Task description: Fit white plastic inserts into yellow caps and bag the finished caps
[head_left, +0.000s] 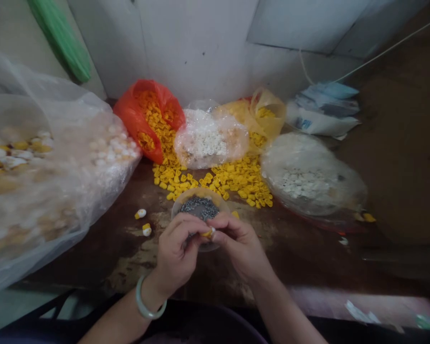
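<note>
A small bowl (pixel 200 200) sits on a table (pixel 129 258), just before a heap of plastic pieces (pixel 232 179). More bags (pixel 211 138) stand behind the heap, with a large bag (pixel 46 167) to the left and a round bag (pixel 311 174) to the right.

**Both hands are held close together, with the fingers curled inward**

The left hand (pixel 175 253) is turned inward with its fingers bent, and the right hand (pixel 241 248) is brought toward it from the other side, so that the fingertips (pixel 218 222) of the two hands are placed together near the middle of the view. The backs of both hands are seen from above, while the palms are mostly hidden. The left wrist (pixel 150 291) is bent slightly. The bare left forearm (pixel 118 325) is extended from the lower edge of the view, and the bare right forearm (pixel 286 315) is extended in the same way from the other side, so both are angled toward each other.
</note>
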A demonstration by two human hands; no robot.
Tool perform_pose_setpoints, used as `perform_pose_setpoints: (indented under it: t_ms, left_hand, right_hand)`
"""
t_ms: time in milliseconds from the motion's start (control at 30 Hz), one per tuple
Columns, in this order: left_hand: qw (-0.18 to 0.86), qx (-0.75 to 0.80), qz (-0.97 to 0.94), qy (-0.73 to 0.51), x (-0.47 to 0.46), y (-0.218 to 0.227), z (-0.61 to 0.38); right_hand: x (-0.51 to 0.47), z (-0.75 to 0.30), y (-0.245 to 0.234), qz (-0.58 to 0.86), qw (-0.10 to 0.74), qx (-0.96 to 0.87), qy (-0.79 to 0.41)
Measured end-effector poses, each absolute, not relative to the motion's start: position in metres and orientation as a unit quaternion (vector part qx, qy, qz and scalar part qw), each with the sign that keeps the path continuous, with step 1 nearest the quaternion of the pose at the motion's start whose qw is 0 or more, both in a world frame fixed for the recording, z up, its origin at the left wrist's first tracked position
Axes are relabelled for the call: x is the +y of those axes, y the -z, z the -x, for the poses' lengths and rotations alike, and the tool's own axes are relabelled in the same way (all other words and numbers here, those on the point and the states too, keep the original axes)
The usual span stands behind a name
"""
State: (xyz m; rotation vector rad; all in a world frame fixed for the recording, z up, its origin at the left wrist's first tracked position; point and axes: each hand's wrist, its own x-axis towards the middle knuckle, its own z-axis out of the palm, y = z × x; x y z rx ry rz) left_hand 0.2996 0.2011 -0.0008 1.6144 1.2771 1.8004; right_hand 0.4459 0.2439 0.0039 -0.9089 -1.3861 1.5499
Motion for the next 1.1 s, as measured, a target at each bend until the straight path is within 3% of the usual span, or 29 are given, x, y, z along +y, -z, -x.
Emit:
perform_pose_setpoints:
  t_ms: [100,233,367,567,767,900,967,1033,1100]
  left_hand:
    - [0.212,0.475,-0.540,-0.662,0.201,0.007,-0.301]
    - [0.351,0.489,-0.433,-0.671,0.207,0.010,-0.297]
    - [0.401,0.490,-0.384,-0.672,0.214,0.004,-0.284]
    - [0.485,0.446,-0.299,-0.691,0.217,-0.002,-0.275]
    - [0.596,0.344,-0.188,-0.700,0.221,-0.007,-0.279]
    - [0.596,0.345,-0.163,-0.707,0.230,-0.009,-0.272]
    - [0.590,0.355,-0.134,-0.713,0.237,-0.009,-0.266]
    - [0.589,0.359,-0.103,-0.717,0.243,-0.008,-0.263]
    - [0.596,0.357,-0.083,-0.715,0.247,-0.005,-0.261]
  right_hand:
    - [0.244,-0.444,-0.005,0.364,0.430,-0.613,-0.554]
    - [0.253,-0.443,-0.008,0.330,0.389,-0.704,-0.495]
    - [0.276,-0.445,-0.009,0.284,0.342,-0.739,-0.505]
    - [0.303,-0.439,-0.022,0.295,0.366,-0.726,-0.503]
    - [0.291,-0.423,-0.029,0.224,0.353,-0.824,-0.383]
    - [0.332,-0.426,-0.016,0.284,0.343,-0.844,-0.298]
    - [0.373,-0.427,-0.012,0.366,0.308,-0.857,-0.190]
    - [0.415,-0.424,-0.012,0.458,0.203,-0.862,-0.077]
    - [0.451,-0.415,-0.012,0.484,0.151,-0.861,-0.044]
